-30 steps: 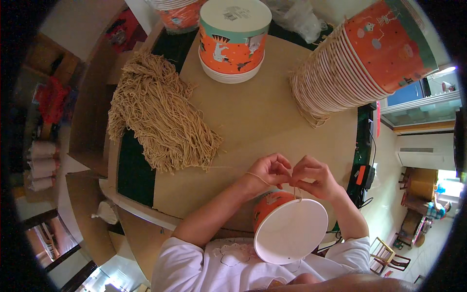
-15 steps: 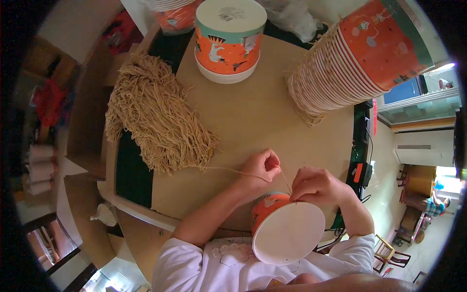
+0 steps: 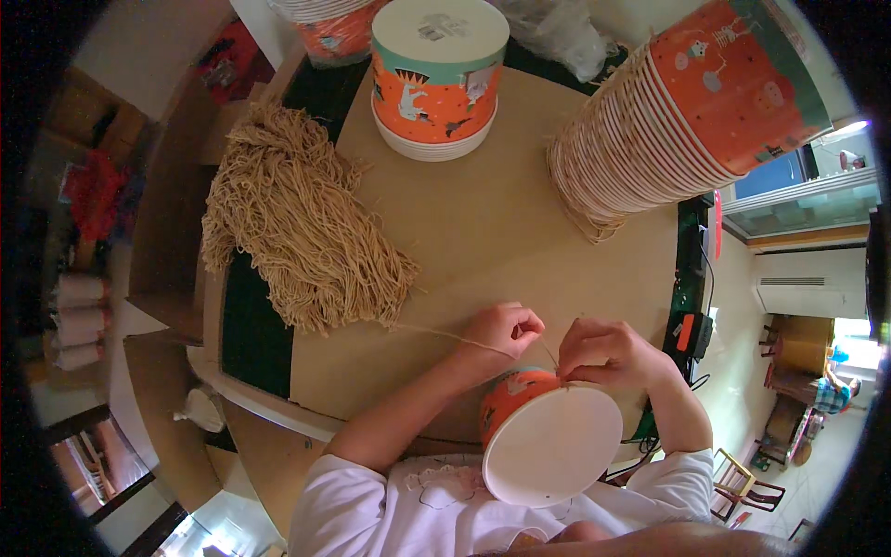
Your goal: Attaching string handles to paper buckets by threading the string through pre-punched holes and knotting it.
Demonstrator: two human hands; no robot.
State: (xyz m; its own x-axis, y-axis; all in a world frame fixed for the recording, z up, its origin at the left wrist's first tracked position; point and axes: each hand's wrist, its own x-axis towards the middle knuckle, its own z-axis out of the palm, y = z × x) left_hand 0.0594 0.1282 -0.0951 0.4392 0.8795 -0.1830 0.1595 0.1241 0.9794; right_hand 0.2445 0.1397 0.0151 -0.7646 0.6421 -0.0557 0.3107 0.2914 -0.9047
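Note:
A small orange paper bucket (image 3: 501, 405) rests against my body, tilted so its round white end faces up toward me. My right hand (image 3: 608, 353) is closed in a pinch at the bucket's upper rim, where a thin tan cord meets it. Just left of it, my left hand (image 3: 506, 332) is closed on the tan cord (image 3: 434, 331), its fingertips pinched together. One stretch of cord runs from these fingers to the rim; another crosses my left wrist toward a large heap of tan cords (image 3: 302, 223) on the cardboard.
Two orange-and-green bucket stacks stand at the back: a short upturned stack (image 3: 436, 102) in the middle and a long tilted stack (image 3: 687, 111), hung with cords, at right. Clear plastic wrap (image 3: 561, 37) lies behind. Brown cardboard (image 3: 483, 232) covers the green table.
My left hand has moved slightly down, closer to the bucket, and the cord between my hands looks shorter. My right hand stays at the rim.

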